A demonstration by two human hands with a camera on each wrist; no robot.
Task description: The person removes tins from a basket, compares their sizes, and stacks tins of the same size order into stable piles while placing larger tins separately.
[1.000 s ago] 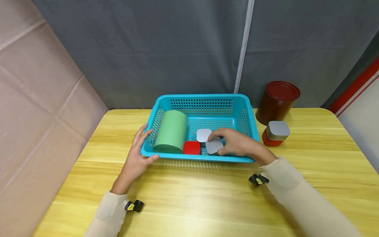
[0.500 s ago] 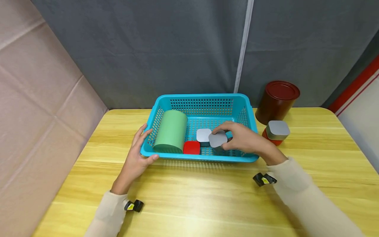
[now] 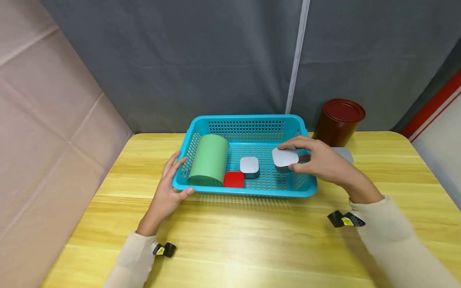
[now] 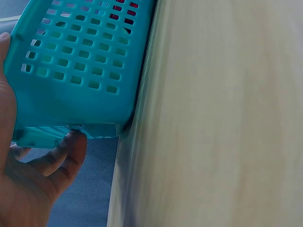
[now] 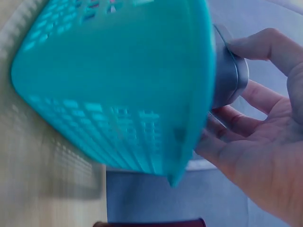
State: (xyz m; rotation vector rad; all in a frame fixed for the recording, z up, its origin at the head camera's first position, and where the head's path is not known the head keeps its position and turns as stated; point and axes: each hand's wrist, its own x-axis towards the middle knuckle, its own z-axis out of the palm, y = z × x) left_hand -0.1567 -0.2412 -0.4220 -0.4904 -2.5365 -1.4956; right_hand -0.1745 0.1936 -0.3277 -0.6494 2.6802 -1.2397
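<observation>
A blue plastic basket (image 3: 252,191) with a lattice wall stands on the wooden table. My left hand (image 3: 167,196) holds its left end, thumb at the front rim and fingers along the side. My right hand (image 3: 320,164) pinches a small square tin (image 3: 285,157) with a silver lid and dark grey sides between thumb and fingers. That tin is raised near the basket's right end; in the right wrist view the tin (image 5: 229,71) shows above the rim. Inside the basket lie a green cylinder (image 3: 209,160), a red square box (image 3: 234,180) and another silver-lidded tin (image 3: 249,165).
Right of the basket stands a dark red round can (image 3: 338,122). A grey-lidded box (image 3: 343,153) in front of it is mostly hidden behind my right hand. A grey curtain (image 3: 180,64) hangs along the table's back edge; a pale fabric wall (image 3: 47,132) is at the left.
My right hand has lifted the silver-lidded tin off the basket floor and carried it to the right, towards the basket's right wall. My left hand has stayed in place.
</observation>
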